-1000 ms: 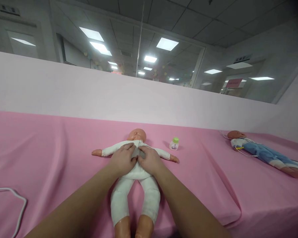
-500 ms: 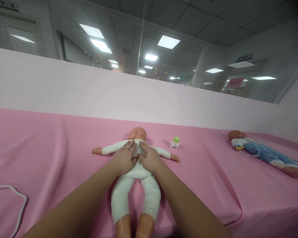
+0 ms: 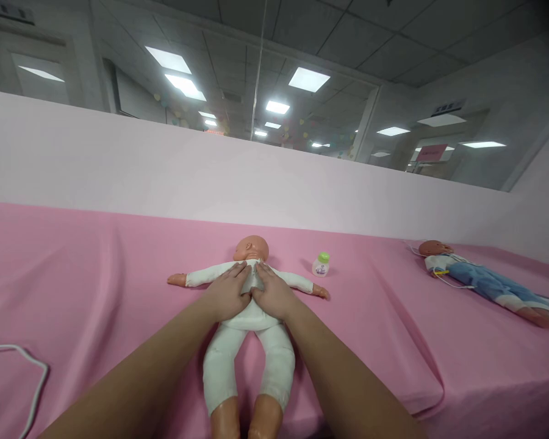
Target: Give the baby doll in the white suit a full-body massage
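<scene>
Both hands have slid a little further up the doll's chest toward its neck than a second ago, and the fingers now reach the collar. The left hand (image 3: 225, 294) lies flat on the doll (image 3: 251, 317), fingers together and pointing toward the head, palm pressing the white suit; it grips nothing. The right hand (image 3: 274, 296) mirrors it, thumb sides touching at the middle of the chest, likely so both palms push evenly on the cloth. The doll lies on its back on the pink worktop (image 3: 96, 286), arms stretched out to the sides, legs pointing toward the person, which keeps its front open to the hands. A small bottle (image 3: 321, 264) with a green cap stands upright just right of the doll's arm. A second doll (image 3: 480, 281) in blue lies well to the right. A white cable (image 3: 32, 375) curls far left of the doll.
</scene>
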### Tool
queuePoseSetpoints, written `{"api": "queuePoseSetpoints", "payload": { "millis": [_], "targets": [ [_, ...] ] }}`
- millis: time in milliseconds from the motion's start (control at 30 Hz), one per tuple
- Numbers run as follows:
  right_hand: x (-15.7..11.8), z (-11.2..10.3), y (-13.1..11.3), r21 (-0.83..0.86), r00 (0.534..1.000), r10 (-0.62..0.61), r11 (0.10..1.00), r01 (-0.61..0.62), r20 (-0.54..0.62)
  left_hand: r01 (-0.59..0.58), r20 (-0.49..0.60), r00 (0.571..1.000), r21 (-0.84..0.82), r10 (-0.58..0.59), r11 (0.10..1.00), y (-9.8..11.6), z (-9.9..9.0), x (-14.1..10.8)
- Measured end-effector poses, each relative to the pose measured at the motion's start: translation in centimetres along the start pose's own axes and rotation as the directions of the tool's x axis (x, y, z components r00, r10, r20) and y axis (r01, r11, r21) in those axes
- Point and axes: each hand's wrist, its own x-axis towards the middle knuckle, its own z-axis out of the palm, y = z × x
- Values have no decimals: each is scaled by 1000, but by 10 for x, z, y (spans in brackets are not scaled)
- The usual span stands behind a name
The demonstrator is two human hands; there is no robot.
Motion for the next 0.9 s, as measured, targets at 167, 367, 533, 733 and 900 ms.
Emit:
{"api": "queuePoseSetpoints", "payload": {
  "millis": [167, 367, 533, 733, 900],
  "targets": [
    [-2, -3, -2, 17, 1000, -10, 1000, 10, -6, -2, -1, 1000, -22, 2, 1000, 0, -4, -1],
    [-2, -1, -2, 47, 998, 57, 997, -56, -39, 67, 17, 998, -63, -66, 996, 0, -1, -2],
    [-4, -6, -3, 86, 998, 53, 995, -50, -33, 86, 13, 996, -142, -85, 986, -6, -2, 0],
    [-6, -9, 0, 134, 973, 91, 989, -63, -213, 148, -184, 964, -233, -193, 961, 0, -14, -3],
    [-9, -11, -5, 77, 985, 48, 996, -35, -167, 132, -195, 967, -163, -164, 978, 12, -21, -5]
  ]
}}
